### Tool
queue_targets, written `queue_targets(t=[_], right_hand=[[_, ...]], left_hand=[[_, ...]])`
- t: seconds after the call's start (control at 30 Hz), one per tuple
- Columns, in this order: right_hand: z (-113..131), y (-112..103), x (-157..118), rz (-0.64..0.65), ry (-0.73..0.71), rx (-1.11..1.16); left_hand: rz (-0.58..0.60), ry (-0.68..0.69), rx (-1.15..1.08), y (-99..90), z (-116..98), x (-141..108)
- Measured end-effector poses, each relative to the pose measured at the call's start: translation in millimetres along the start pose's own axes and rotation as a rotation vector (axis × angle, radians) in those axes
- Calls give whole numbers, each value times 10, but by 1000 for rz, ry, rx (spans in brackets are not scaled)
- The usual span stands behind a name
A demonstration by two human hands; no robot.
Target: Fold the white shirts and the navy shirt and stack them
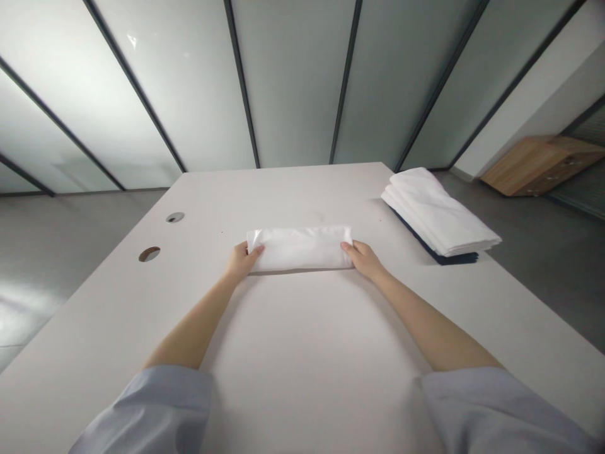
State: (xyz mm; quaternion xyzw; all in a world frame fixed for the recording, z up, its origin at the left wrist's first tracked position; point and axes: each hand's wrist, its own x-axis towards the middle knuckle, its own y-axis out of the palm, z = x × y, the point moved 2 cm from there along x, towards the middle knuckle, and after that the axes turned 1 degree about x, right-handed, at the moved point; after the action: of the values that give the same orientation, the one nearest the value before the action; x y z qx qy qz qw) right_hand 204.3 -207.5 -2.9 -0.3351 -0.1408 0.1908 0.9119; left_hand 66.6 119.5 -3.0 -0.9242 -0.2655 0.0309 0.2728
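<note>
A folded white cloth (300,249), flat and rectangular, is held lengthwise between my two hands over the middle of the table. Its surface looks slightly glossy, and whether a thin plastic cover lies over it I cannot make out. My left hand (242,260) grips the left end, thumb on top and fingers hidden underneath. At the opposite end my right hand (363,257) pinches the cloth the same way. A narrow shadow runs along its near edge, just above or on the tabletop.
On the right of the white table (302,353) lies a stack of folded white cloths (439,211) over a dark navy cloth (456,259). Two round holes, one of them a cable hole (150,254), pierce the left side. Frosted panels (293,82) stand behind; a wooden cabinet (534,165) is at far right.
</note>
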Motion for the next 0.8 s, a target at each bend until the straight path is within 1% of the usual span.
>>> queue_targets(t=[0.13,0.2,0.23,0.3,0.37,0.4,0.47,0.5,0.53,0.57,0.63,0.67,0.73,0.8], right_hand=[[16,-8,27,28,7,-296],[-2,-3,41,45,-13,-431],[-17,0,44,36,-21,-472],[-52,3,39,-32,-38,-496],[-70,-4,21,-136,-93,-480],[-63,-12,10,-184,-139,-473],[-5,-30,-11,-240,-253,-480],[49,-37,-18,-247,-308,-493],[118,-38,-20,-239,-356,-509],[201,-30,-16,-216,-395,-527],[397,31,8,-134,-448,-564],[497,86,27,-84,-460,-581],[669,237,70,6,-454,-613],[762,404,103,57,-384,-653]], left_hand=[[27,-75,139,3,57,44],[23,-82,243,-6,49,51],[15,-74,300,-16,36,49],[-14,-43,405,-52,0,32],[-85,27,469,-108,-52,-3],[-140,90,490,-139,-90,-29],[-243,273,527,-177,-203,-95],[-263,375,548,-170,-279,-132],[-252,468,571,-139,-364,-168],[-210,541,596,-82,-455,-199],[-86,608,661,98,-635,-239],[-27,604,705,209,-713,-246],[61,535,794,437,-813,-234],[135,437,862,623,-817,-208]])
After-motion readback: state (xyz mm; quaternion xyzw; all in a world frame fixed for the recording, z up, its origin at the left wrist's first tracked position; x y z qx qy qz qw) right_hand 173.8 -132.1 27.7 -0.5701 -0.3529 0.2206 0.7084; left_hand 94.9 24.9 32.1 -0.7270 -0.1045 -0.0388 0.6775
